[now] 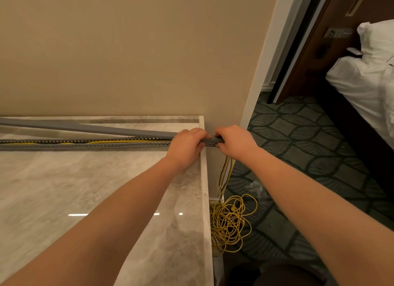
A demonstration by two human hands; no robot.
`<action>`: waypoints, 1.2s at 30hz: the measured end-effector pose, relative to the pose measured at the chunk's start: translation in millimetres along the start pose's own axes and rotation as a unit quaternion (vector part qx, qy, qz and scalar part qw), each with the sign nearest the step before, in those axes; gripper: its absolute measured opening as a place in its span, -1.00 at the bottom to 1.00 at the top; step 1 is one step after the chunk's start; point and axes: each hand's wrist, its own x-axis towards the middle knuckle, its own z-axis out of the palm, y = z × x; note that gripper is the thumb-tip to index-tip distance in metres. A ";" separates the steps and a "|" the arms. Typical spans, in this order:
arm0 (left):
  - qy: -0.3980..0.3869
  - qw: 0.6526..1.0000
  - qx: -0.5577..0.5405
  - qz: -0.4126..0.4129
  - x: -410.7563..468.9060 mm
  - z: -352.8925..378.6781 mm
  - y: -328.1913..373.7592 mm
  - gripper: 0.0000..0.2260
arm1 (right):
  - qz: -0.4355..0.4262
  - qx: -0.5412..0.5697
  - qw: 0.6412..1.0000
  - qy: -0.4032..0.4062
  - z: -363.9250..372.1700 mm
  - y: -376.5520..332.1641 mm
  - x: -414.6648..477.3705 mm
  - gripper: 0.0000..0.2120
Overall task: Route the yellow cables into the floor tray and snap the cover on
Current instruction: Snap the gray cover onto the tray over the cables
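A grey slotted cable tray lies along the wall on a marble surface, with yellow cables running inside it. The flat grey cover sits at an angle: its right end meets the tray's right end, its left end is lifted away toward the wall. My left hand and my right hand both press and grip the tray's right end where the cover meets it. More yellow cable hangs down from there and piles in a loose coil on the carpet.
The beige wall ends at a white corner just behind my hands. Patterned dark carpet lies to the right, with a bed and white bedding and a dark door beyond. A clear plastic wrapper lies near the coil.
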 end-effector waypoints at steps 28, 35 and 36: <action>-0.080 0.997 0.014 0.011 8.0 -22.0 -16.1 -0.66 | -0.003 -0.053 0.993 -0.106 -21.6 -12.4 25.5 -0.85; -0.027 0.992 0.101 0.063 -6.7 -13.2 -7.8 -0.61 | -0.044 -0.102 0.993 -0.038 -7.1 -11.1 9.7 -0.83; -0.022 0.991 0.112 0.068 -9.1 -11.5 -7.4 -0.60 | -0.049 -0.109 0.992 -0.026 -4.7 -11.1 7.6 -0.82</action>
